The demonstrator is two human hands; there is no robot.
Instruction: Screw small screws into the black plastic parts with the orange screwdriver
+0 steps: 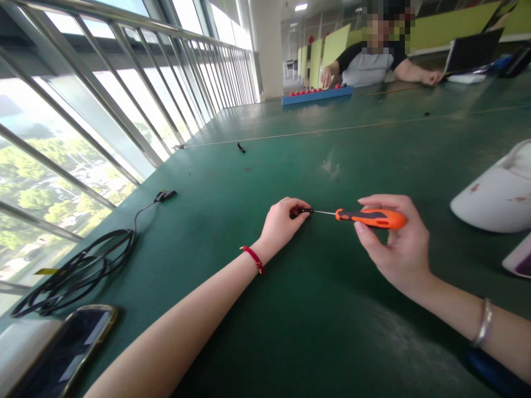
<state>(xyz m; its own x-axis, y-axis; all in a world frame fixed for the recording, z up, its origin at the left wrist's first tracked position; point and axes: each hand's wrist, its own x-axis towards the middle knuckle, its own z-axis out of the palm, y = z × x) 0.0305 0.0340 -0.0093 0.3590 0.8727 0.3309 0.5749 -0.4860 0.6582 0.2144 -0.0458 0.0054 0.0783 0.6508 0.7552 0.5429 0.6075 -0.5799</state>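
Note:
My right hand [394,243] grips an orange and black screwdriver [371,217], held level with its thin metal shaft pointing left. The tip meets a small black part [304,210] pinched in the fingers of my left hand [282,224]. That hand rests on the green table [315,309] and wears a red string on the wrist. The black part is mostly hidden by the fingers, so I cannot make out what it is.
A coiled black cable [83,265] with a plug lies at the left, a phone [66,348] near the bottom left corner. White moulded objects [495,193] sit at the right edge. A small black piece [241,147] lies farther back. Another person sits at the far side by a blue tray [317,95].

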